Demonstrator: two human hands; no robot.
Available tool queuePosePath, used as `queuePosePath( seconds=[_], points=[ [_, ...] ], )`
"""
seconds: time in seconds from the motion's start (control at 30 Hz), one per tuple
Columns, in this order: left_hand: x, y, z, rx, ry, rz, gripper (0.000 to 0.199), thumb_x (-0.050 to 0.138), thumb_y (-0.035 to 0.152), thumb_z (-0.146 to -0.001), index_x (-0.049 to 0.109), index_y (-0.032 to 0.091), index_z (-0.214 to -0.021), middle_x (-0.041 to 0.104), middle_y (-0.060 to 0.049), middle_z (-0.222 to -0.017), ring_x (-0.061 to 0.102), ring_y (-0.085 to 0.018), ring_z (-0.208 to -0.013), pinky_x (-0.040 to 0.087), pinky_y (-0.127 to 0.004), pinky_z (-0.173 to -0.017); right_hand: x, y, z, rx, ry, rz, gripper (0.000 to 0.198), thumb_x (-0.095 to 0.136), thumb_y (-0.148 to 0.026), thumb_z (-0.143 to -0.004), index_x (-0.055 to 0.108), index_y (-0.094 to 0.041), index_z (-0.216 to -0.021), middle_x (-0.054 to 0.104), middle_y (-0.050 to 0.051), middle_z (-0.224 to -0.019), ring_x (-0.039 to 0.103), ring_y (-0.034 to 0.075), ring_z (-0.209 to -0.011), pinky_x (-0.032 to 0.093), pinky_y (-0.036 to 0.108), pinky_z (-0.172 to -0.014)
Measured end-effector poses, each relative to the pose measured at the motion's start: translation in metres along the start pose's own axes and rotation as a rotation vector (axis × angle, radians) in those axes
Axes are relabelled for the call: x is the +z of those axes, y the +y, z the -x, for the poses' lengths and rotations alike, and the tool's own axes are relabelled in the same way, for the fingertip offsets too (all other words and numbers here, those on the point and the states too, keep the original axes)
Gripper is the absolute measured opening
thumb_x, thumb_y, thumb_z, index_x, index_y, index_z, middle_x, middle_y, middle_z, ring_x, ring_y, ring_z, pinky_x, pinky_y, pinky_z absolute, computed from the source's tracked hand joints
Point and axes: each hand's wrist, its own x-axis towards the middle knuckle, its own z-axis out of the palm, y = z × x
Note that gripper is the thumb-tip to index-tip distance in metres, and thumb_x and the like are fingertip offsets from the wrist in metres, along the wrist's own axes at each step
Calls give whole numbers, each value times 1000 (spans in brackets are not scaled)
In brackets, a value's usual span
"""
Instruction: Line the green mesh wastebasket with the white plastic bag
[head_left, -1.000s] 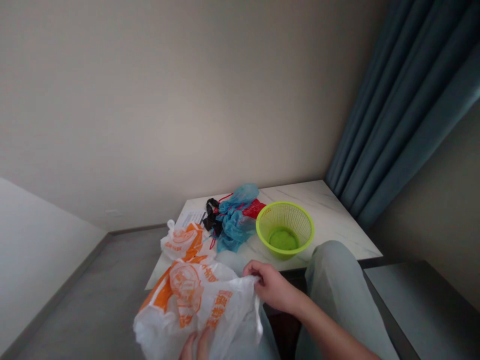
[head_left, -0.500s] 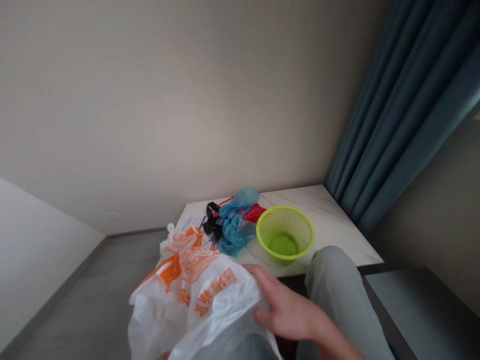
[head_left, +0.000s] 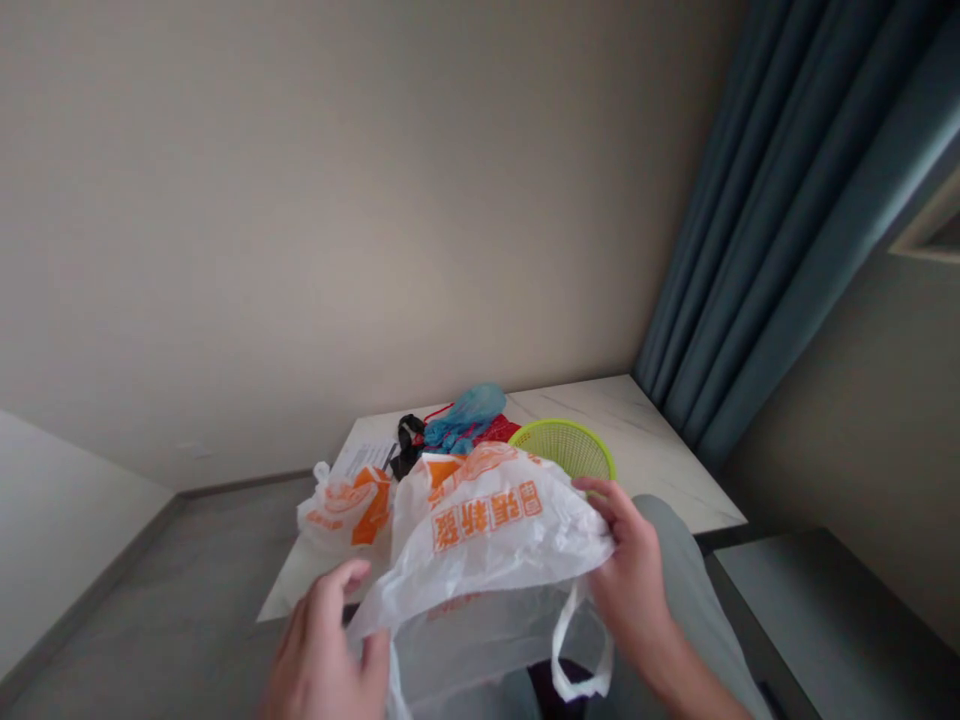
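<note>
A white plastic bag with orange print spreads between my hands, its mouth toward me. My right hand grips its right side, and a loop handle dangles just below. At the bag's left corner, my left hand has its thumb and fingers apart, with the bag's edge in the gap between them. Another white and orange plastic bag lies crumpled on the left part of the table.
Beyond the bag, a green plastic basket stands on the white marbled table, partly hidden. Blue plastic bags, a red one and a black one lie beside it. My knee is at the right; a blue curtain hangs behind.
The bag has been spread out and shifted right, uncovering the other white bag. My right hand has moved right with the bag's side, and my left hand has come into fuller view.
</note>
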Motion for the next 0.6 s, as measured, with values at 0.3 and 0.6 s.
queuePosePath(
  seconds=[0.3, 0.6],
  points=[
    [52, 67, -66, -10, -201, 261, 37, 39, 34, -93, 53, 21, -125, 66, -10, -124, 61, -28, -117, 47, -41, -98, -56, -24, -31, -143, 47, 496, 37, 52, -15, -73, 67, -21, -106, 71, 7, -94, 64, 22, -81, 47, 27, -67],
    [134, 89, -122, 60, -422, 123, 40, 30, 16, -96, 56, 19, -127, 72, -15, -108, 69, -28, -103, 49, -37, -86, -46, 38, -93, 153, -189, 1095, 19, 52, -22, -87, 67, -16, -97, 69, 12, -98, 66, 23, -85, 42, 29, -72]
  ],
)
